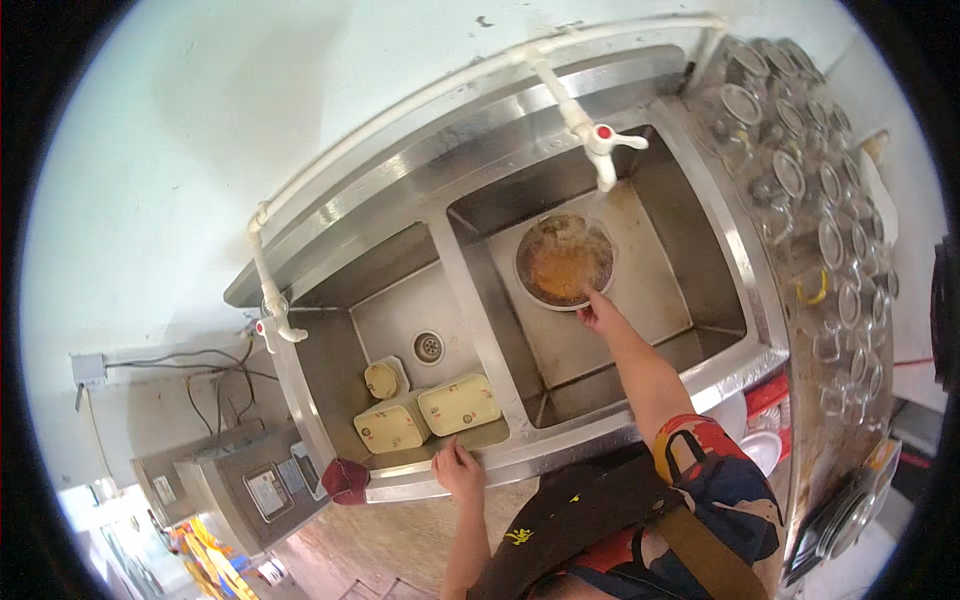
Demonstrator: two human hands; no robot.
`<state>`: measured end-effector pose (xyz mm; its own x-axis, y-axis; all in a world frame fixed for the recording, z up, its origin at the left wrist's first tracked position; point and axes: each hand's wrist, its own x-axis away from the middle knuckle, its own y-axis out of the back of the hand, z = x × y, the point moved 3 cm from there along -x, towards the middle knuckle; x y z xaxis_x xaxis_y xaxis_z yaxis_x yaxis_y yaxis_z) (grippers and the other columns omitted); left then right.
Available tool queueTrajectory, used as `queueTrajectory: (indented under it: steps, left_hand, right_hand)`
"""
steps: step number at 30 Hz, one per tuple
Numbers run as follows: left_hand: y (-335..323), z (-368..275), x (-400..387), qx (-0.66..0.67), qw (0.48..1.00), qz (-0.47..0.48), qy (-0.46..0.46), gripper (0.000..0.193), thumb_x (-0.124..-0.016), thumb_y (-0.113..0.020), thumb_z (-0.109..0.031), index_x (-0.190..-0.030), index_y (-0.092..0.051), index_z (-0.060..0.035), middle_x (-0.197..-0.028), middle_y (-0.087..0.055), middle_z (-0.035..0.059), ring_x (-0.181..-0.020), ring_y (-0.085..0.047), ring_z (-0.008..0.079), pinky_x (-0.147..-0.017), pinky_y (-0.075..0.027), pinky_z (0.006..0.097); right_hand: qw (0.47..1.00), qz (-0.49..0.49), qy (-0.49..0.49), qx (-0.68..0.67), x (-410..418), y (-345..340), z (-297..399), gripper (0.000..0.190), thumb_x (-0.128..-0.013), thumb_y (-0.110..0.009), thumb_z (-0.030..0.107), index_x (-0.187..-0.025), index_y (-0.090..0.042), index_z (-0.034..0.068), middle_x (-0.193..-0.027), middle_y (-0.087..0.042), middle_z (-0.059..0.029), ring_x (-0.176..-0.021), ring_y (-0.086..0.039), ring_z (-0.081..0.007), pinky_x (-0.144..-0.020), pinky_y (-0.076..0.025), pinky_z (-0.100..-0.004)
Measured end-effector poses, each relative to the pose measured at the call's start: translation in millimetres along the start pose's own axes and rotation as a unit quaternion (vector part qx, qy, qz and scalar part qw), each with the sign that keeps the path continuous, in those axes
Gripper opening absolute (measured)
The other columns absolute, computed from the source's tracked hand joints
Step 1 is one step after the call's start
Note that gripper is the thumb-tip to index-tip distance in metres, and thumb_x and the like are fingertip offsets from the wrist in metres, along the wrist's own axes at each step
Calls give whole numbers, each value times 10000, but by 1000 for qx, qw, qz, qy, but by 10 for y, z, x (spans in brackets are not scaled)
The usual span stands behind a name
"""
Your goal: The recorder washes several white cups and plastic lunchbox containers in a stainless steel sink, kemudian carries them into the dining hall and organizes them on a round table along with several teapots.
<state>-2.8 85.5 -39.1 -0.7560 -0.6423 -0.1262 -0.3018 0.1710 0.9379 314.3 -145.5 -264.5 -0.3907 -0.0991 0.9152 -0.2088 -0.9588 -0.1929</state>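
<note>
In the right basin of a stainless steel double sink (517, 300) lies a round metal pan (562, 262) with brown liquid or residue in it. My right hand (596, 311) grips the pan's near rim. At the sink's front edge, below the left basin, is my left hand (457, 469), fingers loosely curled with no object visible in it. Just beyond it in the left basin are a yellow patterned rectangular dish stack (460, 405), a second such stack (391, 429) and small round yellow dishes (382, 380).
A white tap (604, 154) reaches over the right basin; another tap (277, 330) is at the left. Several glass mugs (787, 176) crowd the counter at right. A dark red cloth (346, 481) hangs on the sink's front left corner.
</note>
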Motion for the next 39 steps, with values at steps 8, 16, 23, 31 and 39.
queueTrajectory:
  steps: [8,16,23,31,39]
  left_hand:
    - [98,-32,-1,-14,1000,-18,-3,180,-802,-502,-104,-935,-593,-23,-802,-582,122,-771,-542,302,-861,-382,414]
    - [81,-38,-29,-9,1000,-13,-13,193,-781,-508,-97,-943,-590,-33,-787,-574,124,-765,-541,298,-856,-387,416]
    - [54,-78,-40,0,1000,1,-27,199,-786,-499,-120,-940,-591,-33,-849,-582,124,-808,-529,307,-832,-381,414]
    - [32,-70,-59,-6,1000,4,-23,199,-778,-505,-118,-937,-594,-39,-789,-560,123,-785,-523,304,-838,-383,410]
    - [122,-30,-31,-12,1000,-17,-21,182,-776,-512,-115,-913,-605,-39,-734,-542,127,-751,-517,303,-824,-396,411]
  right_hand:
    - [984,176,30,-7,728,-893,414,372,-873,-364,90,-1239,-329,35,-1247,-413,-149,-1080,-480,-312,-847,-481,-475]
    - [993,58,60,-79,881,-920,355,403,-834,-371,59,-1233,-328,17,-1217,-419,-151,-1031,-500,-326,-768,-524,-485]
    - [978,8,207,38,11,603,206,395,-873,-429,121,-1234,-321,3,-1186,-449,-161,-995,-532,-317,-768,-532,-445]
    - [967,212,137,-46,-278,151,415,446,-851,-531,107,-1236,-328,7,-1186,-448,-168,-994,-532,-285,-792,-513,-415]
    - [985,99,140,17,448,344,218,390,-865,-518,190,-1202,-383,46,-1123,-506,-128,-976,-540,-229,-799,-512,-388]
